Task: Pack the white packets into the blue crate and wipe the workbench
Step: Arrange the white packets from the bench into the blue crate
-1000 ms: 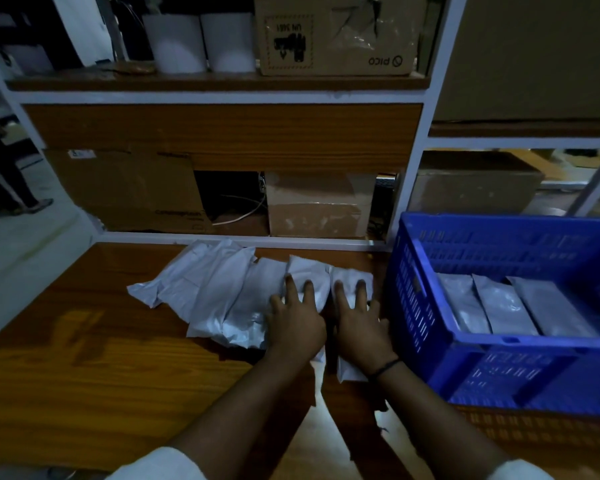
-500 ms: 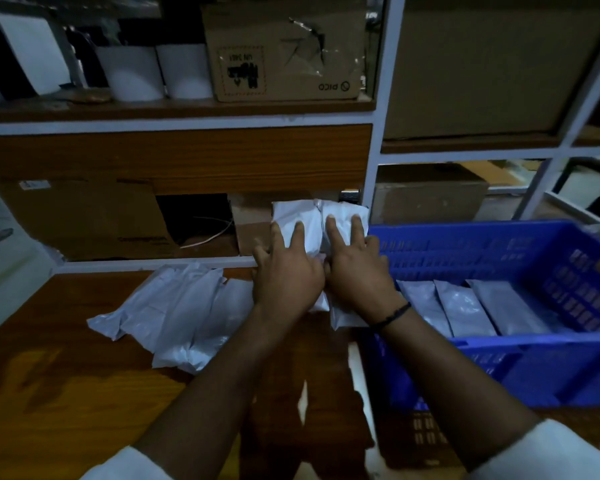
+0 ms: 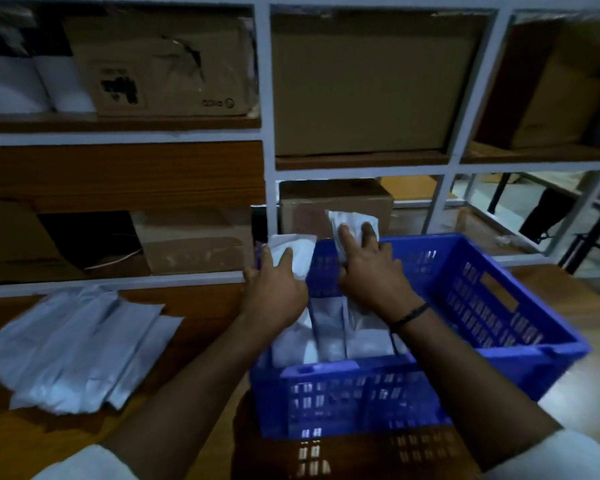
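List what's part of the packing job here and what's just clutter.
Job: left hand, right hand, left-hand packet, right-hand packet, blue crate, packets in crate, packet pile, workbench.
Lying about: cardboard boxes, white rolls, shelf frame.

Blue slotted crate; white packets; wood-grain workbench.

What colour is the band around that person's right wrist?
Black. The wristband shows best in the head view, the only one here.
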The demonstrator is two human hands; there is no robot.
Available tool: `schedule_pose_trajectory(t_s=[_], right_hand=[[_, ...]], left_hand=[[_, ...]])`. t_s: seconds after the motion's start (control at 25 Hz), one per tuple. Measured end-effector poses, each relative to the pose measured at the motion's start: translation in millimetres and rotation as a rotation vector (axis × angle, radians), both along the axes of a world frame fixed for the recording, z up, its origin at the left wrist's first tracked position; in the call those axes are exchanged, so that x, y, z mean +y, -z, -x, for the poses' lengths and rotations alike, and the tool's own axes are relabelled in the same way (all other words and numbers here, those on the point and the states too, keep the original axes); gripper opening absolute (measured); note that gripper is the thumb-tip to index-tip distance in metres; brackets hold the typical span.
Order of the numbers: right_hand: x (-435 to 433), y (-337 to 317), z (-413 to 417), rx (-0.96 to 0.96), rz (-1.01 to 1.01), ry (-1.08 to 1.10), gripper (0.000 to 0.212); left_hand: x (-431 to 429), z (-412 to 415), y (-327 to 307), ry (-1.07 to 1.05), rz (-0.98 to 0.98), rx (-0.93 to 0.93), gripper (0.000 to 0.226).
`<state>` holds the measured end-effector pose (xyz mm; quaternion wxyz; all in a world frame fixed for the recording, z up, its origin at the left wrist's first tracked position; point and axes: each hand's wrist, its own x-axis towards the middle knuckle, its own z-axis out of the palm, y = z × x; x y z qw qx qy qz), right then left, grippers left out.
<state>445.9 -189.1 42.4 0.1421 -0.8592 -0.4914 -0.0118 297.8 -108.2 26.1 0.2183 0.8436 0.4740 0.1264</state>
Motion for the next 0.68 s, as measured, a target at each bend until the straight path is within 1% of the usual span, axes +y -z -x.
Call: schedule_pose_trajectory(t_s=[0.12, 0.2, 0.28, 0.36, 0.48, 0.56, 0.68], right_hand=[[-33, 7, -73, 0.064, 0.162, -0.021, 0.078], [-50, 11, -115, 0.111, 0.275, -0.029, 0.076], [-62, 15, -151, 0.155, 0.365, -0.080, 0.065], [-69, 21, -172, 0.151, 0.429, -0.085, 0.050], [-67, 49, -195, 0.086, 0.543, -0.136, 0.063], [-65, 60, -198, 0.037, 0.636, -0.112, 0.061], [-60, 69, -205, 0.013, 0.689, -0.108, 0.064]], left_hand=[[-17, -36, 5, -0.011, -0.066, 0.041, 0.068], [-28, -52, 6, -0.037, -0.055, 0.057, 0.065], [-38, -73, 17, -0.053, -0.004, 0.114, 0.064], [-41, -90, 35, -0.013, 0.063, 0.198, 0.067], [-33, -102, 61, -0.045, 0.114, 0.324, 0.071], [-30, -101, 65, -0.074, 0.136, 0.387, 0.075], [-20, -100, 81, -0.087, 0.135, 0.477, 0.081]])
